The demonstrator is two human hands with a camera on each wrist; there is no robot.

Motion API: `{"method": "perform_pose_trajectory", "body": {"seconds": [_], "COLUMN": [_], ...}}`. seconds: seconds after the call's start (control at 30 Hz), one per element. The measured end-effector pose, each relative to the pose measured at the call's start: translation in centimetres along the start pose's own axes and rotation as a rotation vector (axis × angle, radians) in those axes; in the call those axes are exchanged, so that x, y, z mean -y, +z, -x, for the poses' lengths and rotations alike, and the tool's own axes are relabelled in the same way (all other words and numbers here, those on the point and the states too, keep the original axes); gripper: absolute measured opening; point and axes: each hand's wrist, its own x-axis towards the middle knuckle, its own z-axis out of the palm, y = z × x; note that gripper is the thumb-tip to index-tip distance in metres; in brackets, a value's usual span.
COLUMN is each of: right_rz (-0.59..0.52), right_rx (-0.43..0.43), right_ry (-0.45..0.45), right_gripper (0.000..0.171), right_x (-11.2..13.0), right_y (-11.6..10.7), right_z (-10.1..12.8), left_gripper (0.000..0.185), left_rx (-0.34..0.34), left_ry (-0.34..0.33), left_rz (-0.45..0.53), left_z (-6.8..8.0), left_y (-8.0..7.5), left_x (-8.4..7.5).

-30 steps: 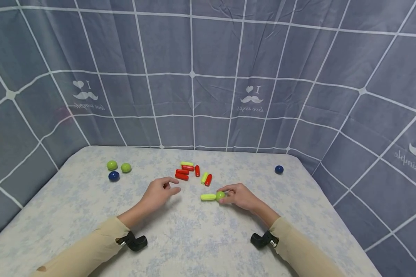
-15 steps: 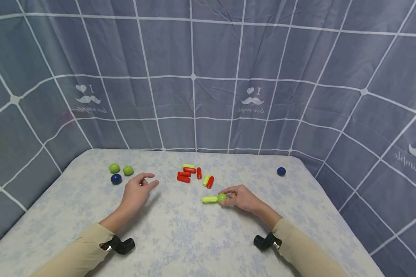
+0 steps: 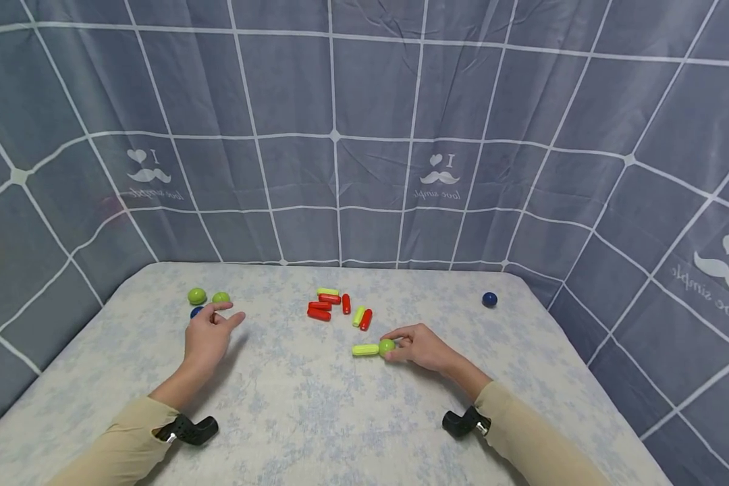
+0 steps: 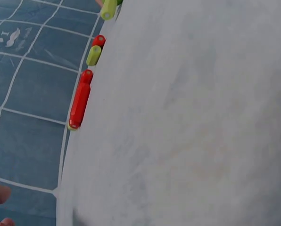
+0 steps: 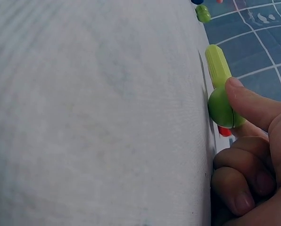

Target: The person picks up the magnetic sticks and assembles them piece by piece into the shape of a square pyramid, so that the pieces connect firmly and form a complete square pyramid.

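Observation:
My right hand [image 3: 424, 348] pinches a green ball [image 3: 387, 347] between thumb and index finger. A yellow-green ribbed rod [image 3: 365, 350] points left from the ball, end against it; the right wrist view shows the same ball [image 5: 220, 108] and rod [image 5: 218, 66] in line, low over the cloth. My left hand [image 3: 207, 341] holds nothing, thumb and index finger spread, and hovers at the left side. Its fingertips overlap a dark blue ball [image 3: 196, 312], partly hidden behind them. Two green balls, one at the far left [image 3: 197, 295] and one beside it [image 3: 221, 297], lie just beyond.
Several red rods [image 3: 319, 314] and two more yellow-green rods, one of them upright in view [image 3: 358, 316], lie at the table's middle back. Another blue ball [image 3: 489, 299] sits at the back right. A grey-blue curtain [image 3: 364, 169] hangs behind the cloth-covered table [image 3: 316, 418].
My left hand has moved left, away from the rods and over to the blue ball. The right hand stays in place with its pinch on the green ball.

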Motion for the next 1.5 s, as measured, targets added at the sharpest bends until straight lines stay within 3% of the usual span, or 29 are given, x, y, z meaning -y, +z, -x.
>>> {"method": "perform_pose_trajectory", "body": {"seconds": [0.2,0.4,0.67,1.0,1.2,1.5], "right_rz": [-0.009,-0.006,-0.020,-0.001,0.007,0.011], "right_rx": [-0.007,-0.006,-0.001,-0.012,-0.012,-0.023], "right_ry": [-0.017,-0.015,-0.007,0.005,-0.001,-0.003], "right_gripper": [0.038,0.038,0.037,0.037,0.037,0.038], "right_x": [0.0,0.0,0.1,0.2,0.3,0.2], "right_y": [0.0,-0.1,0.0,0.1,0.2,0.2], "right_z": [0.0,0.1,0.1,0.2,0.2,0.2], "left_gripper": [0.055,0.064,0.067,0.062,0.057,0.053], "left_rx": [-0.097,-0.142,-0.122,-0.064,-0.060,-0.049], "left_ry": [-0.087,-0.152,-0.236,-0.262,-0.238,-0.232], "left_rz": [-0.012,-0.040,-0.033,-0.049,-0.071,-0.075], "left_z": [-0.7,-1.7,-2.8,-3.5,-3.6,-3.4], "left_y": [-0.8,-1.4,-2.1,-2.7,-3.0,-2.4], "left_x": [0.6,1.5,2.4,2.7,3.0,2.9]}}
